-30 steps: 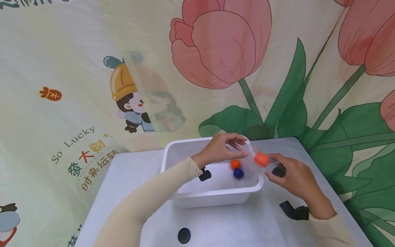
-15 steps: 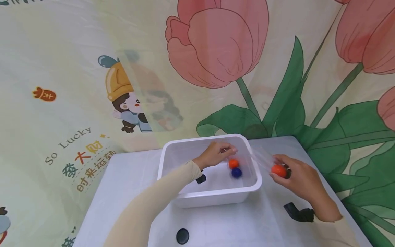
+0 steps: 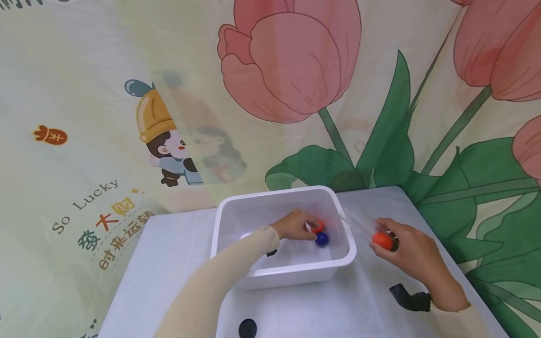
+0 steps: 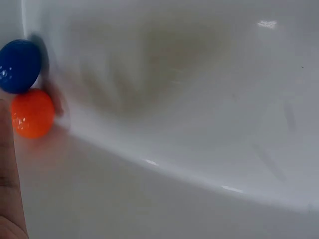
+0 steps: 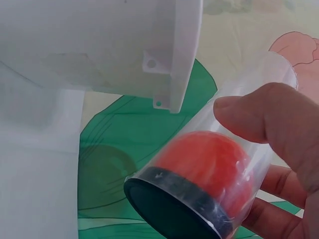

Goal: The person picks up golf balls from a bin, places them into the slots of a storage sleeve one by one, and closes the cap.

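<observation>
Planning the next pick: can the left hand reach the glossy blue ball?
Likely yes: the left hand is inside the white plastic bin, close to the blue ball, whose top looks uncovered.

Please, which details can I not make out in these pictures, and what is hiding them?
Grip of left hand on orange ball: unclear; they overlap in the head view, and the left wrist view's left edge cuts off the hand.
Side of tube: right wrist view, partly covered by right hand.
Cap: right wrist view, cut by the bottom edge.
Disc: head view, cut by the bottom edge.
</observation>
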### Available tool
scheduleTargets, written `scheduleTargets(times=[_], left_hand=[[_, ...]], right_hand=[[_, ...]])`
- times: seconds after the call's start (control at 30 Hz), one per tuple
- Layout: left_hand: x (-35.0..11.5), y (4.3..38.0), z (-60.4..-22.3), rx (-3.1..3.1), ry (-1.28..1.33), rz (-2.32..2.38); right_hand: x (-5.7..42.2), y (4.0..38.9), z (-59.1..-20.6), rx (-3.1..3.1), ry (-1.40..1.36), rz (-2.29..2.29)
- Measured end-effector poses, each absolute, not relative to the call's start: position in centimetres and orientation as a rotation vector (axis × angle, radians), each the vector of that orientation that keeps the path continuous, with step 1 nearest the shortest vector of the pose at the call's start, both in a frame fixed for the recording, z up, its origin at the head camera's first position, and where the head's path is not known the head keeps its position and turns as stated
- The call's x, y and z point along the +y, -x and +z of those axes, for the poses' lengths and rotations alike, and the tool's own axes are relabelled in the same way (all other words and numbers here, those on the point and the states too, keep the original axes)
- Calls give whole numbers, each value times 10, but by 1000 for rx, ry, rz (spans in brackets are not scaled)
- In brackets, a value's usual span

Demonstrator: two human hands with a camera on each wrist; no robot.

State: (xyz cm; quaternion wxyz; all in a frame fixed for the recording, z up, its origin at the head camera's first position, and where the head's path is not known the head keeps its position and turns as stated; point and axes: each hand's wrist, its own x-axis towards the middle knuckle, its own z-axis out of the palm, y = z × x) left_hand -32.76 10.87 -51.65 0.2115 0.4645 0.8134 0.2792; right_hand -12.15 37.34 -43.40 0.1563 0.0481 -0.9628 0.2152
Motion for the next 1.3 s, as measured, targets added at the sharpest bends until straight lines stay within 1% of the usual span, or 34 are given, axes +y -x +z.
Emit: scheduleTargets(times=[0.3, 0.67, 0.83, 1.0, 1.3], left_hand=[[122, 329, -530, 2258, -1347, 646], [134, 326, -545, 2259, -1515, 456], [141, 317, -551, 2206, -1437, 394], [141, 309, -547, 2158, -1375, 345], [138, 314, -525, 2140, -1377, 418]], right_hand=[[377, 123, -438, -2755, -116, 602], [379, 119, -443, -2747, -102, 602], [380, 119, -443, -2762, -90, 617], [379, 117, -442, -2775, -77, 615], [382, 113, -441, -2761, -93, 586]])
